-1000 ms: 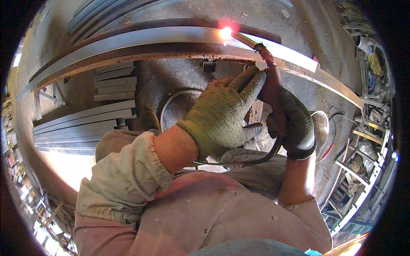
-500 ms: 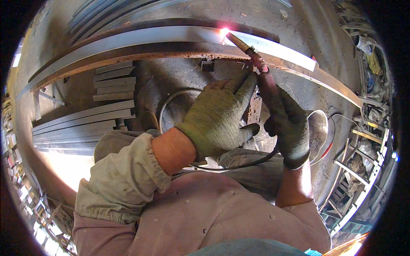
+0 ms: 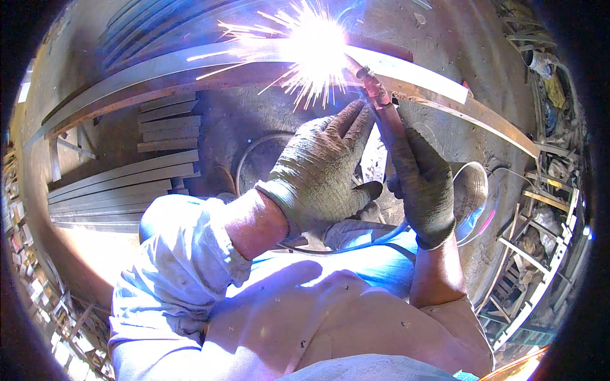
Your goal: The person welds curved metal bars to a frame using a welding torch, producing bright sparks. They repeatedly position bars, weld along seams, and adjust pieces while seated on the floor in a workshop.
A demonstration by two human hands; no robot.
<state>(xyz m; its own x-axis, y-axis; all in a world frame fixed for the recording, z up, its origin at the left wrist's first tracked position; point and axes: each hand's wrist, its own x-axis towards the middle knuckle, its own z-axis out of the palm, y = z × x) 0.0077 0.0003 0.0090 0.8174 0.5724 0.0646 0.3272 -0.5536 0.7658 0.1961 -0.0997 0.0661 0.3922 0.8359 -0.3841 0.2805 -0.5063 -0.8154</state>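
My gloved right hand (image 3: 431,187) is closed around a reddish welding torch (image 3: 393,127), its nozzle pointing up and left at a long pale metal bar (image 3: 410,71). A blinding white arc (image 3: 314,47) burns at the nozzle's end, throwing sparks and hiding that stretch of the bar. Beneath the bar runs a rusty steel rail (image 3: 155,87). My left hand (image 3: 321,166), also gloved, has its fingers stretched out and its thumb apart. Its fingertips lie close beside the torch; whether they touch it I cannot tell.
Cut lengths of metal tube (image 3: 127,184) lie stacked at the left, and long bars (image 3: 146,32) lie on the floor beyond the rail. A dark cable (image 3: 375,243) crosses near my lap. At the right, a white metal frame (image 3: 540,286) stands among scrap.
The small pink glow has flared into a bright arc with flying sparks, lighting my sleeve and lap blue-white. The torch and my right hand have shifted slightly left.
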